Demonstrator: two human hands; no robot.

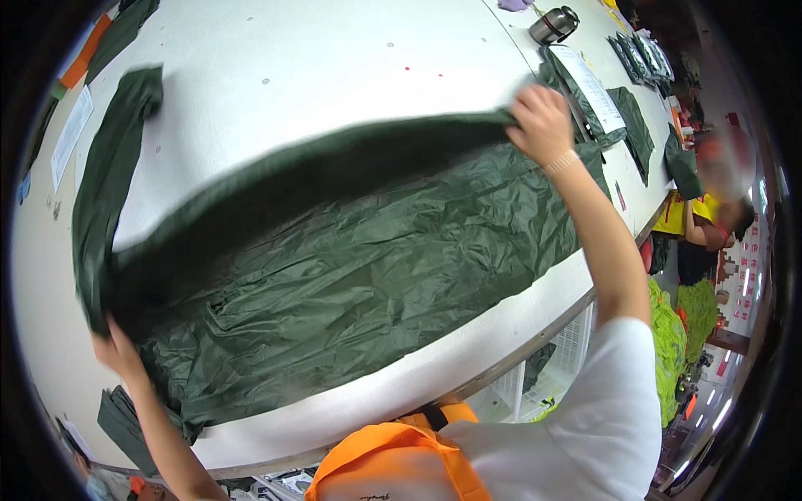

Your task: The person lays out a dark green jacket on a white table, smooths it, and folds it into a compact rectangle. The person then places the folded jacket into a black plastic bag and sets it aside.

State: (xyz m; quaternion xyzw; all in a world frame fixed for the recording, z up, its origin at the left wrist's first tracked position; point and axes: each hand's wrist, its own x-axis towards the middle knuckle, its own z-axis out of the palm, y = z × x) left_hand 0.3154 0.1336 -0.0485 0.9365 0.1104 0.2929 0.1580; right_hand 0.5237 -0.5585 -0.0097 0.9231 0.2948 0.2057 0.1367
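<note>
Across the white table [317, 67] in front of me lies a large dark green garment [368, 267] of thin, crinkled, raincoat-like fabric. My right hand [541, 125] is closed on its far edge at the right. At the near left, my left hand [117, 355] grips the garment's left end. Between my hands the far edge is lifted in a curved, motion-blurred fold. A sleeve-like strip [109, 184] of the same fabric stretches away from my left hand along the left side.
A steel flask [554, 26] lies at the far right, near papers [589, 88] on green fabric. Packaged items [642, 57] sit beyond. Folded green fabric [125, 426] is at the near left. A white crate [547, 367] stands below the table edge. Another person [710, 221] is at right.
</note>
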